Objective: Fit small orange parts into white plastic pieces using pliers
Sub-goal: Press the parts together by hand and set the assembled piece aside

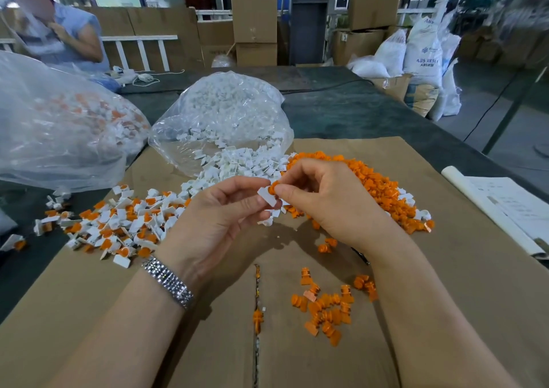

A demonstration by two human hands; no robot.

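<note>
Orange and white meet between the two hands above the cardboard (445,268) on the tabletop (356,111): the left hand (217,218) has its grip pinching a white piece (266,196), and the right hand (329,200) has its grip pinching an orange part (274,186) at that piece's top. Loose orange parts (377,185) lie just beyond, white pieces (237,164) spill from a clear bag (219,114), and joined pieces (118,221) lie on the left.

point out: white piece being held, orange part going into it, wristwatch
white piece (266,196), head view, its flat body.
orange part (273,186), head view, its round top.
wristwatch (168,281), head view, the metal band.
</note>
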